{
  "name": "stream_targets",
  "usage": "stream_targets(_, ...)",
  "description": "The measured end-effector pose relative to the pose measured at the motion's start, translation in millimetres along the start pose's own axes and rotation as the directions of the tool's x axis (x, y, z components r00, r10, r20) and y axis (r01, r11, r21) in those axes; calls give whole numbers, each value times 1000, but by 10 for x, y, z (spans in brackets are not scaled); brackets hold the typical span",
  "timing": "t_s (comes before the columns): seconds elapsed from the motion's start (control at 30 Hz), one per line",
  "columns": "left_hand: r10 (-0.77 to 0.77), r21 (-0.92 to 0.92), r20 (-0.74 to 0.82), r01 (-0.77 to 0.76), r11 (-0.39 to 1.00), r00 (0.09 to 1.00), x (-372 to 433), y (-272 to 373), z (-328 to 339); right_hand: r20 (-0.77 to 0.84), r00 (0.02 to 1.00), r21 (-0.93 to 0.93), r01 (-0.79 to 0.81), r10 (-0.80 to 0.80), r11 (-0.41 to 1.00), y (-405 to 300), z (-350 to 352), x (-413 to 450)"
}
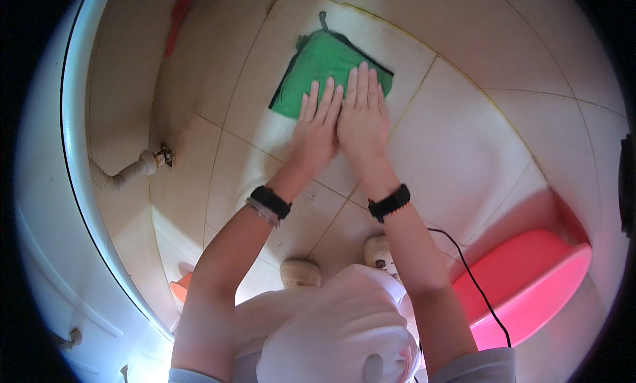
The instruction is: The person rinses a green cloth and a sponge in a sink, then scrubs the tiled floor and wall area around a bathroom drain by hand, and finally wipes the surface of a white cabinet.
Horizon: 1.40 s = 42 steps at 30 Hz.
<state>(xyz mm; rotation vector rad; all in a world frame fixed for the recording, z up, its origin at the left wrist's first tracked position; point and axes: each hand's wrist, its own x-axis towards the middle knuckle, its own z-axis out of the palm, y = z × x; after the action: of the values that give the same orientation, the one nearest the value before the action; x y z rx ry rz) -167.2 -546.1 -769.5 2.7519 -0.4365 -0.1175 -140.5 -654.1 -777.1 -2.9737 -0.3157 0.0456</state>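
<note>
A green cloth (318, 67) with dark edging and a small hanging loop lies spread on the tiled floor ahead of me. My left hand (318, 119) rests palm down over its near edge, with the fingers stretched out and slightly apart. Just beside it, my right hand (365, 109) lies flat, its straight fingers reaching further up the cloth. Neither hand grips the fabric. The two hands touch or nearly touch along their inner sides. What lies under the palms is hidden.
A pink plastic basin (526, 283) leans at the right, with a black cord (462, 259) in front of it. On the left are a white fixture's curved rim (74, 149), a corrugated drain hose (119, 177) and a red object (178, 22). My feet in pale footwear (299, 273) are below.
</note>
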Motion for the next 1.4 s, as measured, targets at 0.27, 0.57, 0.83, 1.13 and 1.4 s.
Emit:
stream_targets(0.27, -78, -20, 16, 79, 997, 997, -102, 63, 76, -55, 996, 55, 72, -69, 996, 26, 55, -42)
stream_targets(0.57, -108, 34, -144, 114, 993, 984, 871, -332, 113, -152, 982, 166, 138, -113, 976, 178, 190, 1109)
stream_targets(0.83, -20, 49, -37, 22, 999, 999, 850, -201, 94, -220, 975, 307, 32, 39, 951, 332, 252, 885)
stream_targets(1.13, 208, 40, -19, -207, 977, 978, 814, 209, 200, -226, 965, 25, -128, 130, 991, 724, 67, 326)
stream_targets(1.4, 261, -37, 54, -259, 965, 964, 553, 249, 110, -168, 968, -22, -193, 187, 981, 611, -58, -63)
